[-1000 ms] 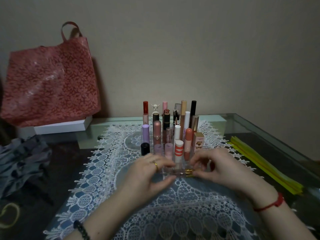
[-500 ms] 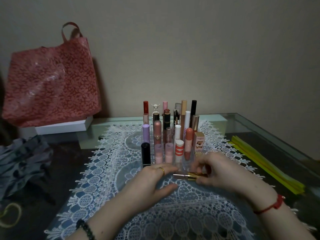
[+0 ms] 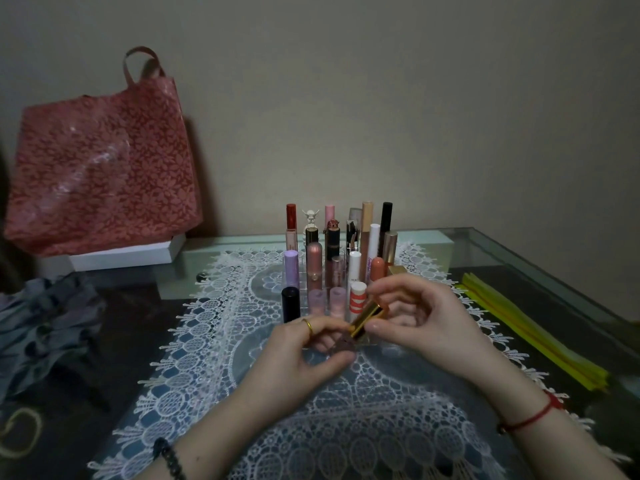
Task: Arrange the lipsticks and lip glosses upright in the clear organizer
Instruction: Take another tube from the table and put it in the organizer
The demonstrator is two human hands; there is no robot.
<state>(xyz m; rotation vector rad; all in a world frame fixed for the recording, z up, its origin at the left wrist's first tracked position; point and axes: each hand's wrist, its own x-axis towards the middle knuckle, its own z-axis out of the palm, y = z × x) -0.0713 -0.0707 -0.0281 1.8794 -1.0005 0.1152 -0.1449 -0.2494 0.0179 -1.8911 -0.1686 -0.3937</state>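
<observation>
Plain beige wall behind, glass tabletop (image 3: 519,258) with a lace doily (image 3: 214,327) over the middle of it. The gold lipstick (image 3: 369,315) is up off the doily, just in front of the clear organizer (image 3: 303,284). It's tilted, with the long axis running from lower left to upper right and the dark end lowest. The left hand (image 3: 301,355) pinches that dark end, fingers curled. The right hand (image 3: 426,323) pinches the gold barrel between thumb and fingertips. The other tubes stand upright in the organizer.

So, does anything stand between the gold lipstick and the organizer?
Nothing visible does. The left hand and right hand hold the gold lipstick tilted at the clear organizer's front; the right hand hides any free slot there.
</observation>
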